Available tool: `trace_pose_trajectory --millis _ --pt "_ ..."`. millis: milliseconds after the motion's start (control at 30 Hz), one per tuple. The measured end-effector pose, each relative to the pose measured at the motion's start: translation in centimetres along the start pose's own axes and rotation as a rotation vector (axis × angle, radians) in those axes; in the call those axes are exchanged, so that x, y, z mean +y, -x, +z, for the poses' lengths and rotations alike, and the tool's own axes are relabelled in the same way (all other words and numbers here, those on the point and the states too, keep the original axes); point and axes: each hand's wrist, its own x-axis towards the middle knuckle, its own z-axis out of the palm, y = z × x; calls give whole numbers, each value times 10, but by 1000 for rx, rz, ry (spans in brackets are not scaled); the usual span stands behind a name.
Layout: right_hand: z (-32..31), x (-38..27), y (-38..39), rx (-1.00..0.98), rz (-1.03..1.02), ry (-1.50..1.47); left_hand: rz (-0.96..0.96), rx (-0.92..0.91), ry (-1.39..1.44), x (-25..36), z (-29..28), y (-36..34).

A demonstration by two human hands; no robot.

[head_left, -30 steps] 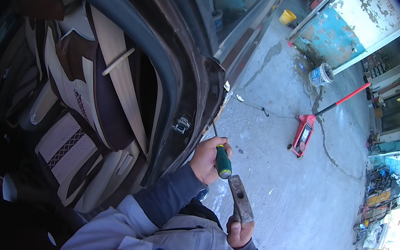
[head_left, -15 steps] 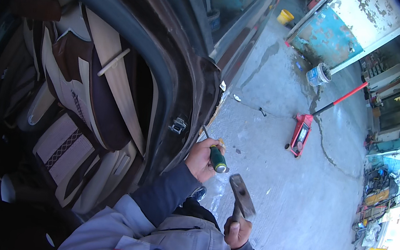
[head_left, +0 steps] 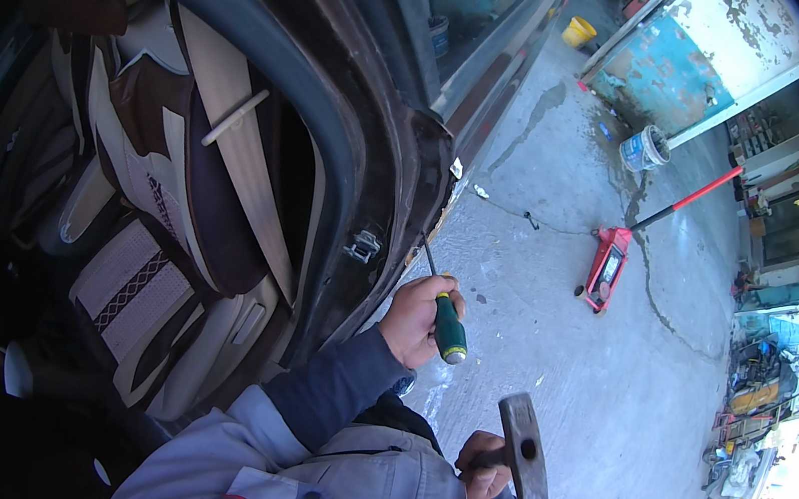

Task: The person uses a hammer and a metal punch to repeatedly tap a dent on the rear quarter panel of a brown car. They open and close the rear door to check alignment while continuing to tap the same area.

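Observation:
My left hand (head_left: pixel 417 321) is closed round a screwdriver (head_left: pixel 450 331) with a green handle and a metal end cap. Its thin shaft points up and left, and the tip reaches the edge of the brown car body (head_left: pixel 411 213) below the door opening's latch striker (head_left: pixel 363 246). Lower and to the right, my right hand (head_left: pixel 484 466) grips a hammer (head_left: pixel 524 450) by its handle, close under the head. The steel head stands apart from the screwdriver's end. My fingers hide most of the hammer handle.
Inside the doorway are a beige and brown car seat (head_left: pixel 138 281) and a seat belt (head_left: pixel 236 147). On the concrete floor stand a red floor jack (head_left: pixel 605 270), a white bucket (head_left: pixel 645 149) and a yellow bucket (head_left: pixel 578 33). Assorted clutter (head_left: pixel 758 383) lines the right side.
The hammer has moved down and right, away from the screwdriver, and its head has turned. The screwdriver's handle has tilted down and right in my left hand. The view has shifted slightly.

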Motion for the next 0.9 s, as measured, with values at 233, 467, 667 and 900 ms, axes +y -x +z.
trace_pose_trajectory --millis 233,467,667,900 --pt "-2 7 -18 -186 -158 406 -10 -55 8 0 -7 -1" --pt "-10 -8 -16 -279 -308 295 -37 15 41 -7 -7 -6" --pt "7 3 -12 -139 73 470 -34 -13 121 -4 -21 -15" --pt "4 8 -8 -74 119 351 -150 76 95 -12 -34 -18"
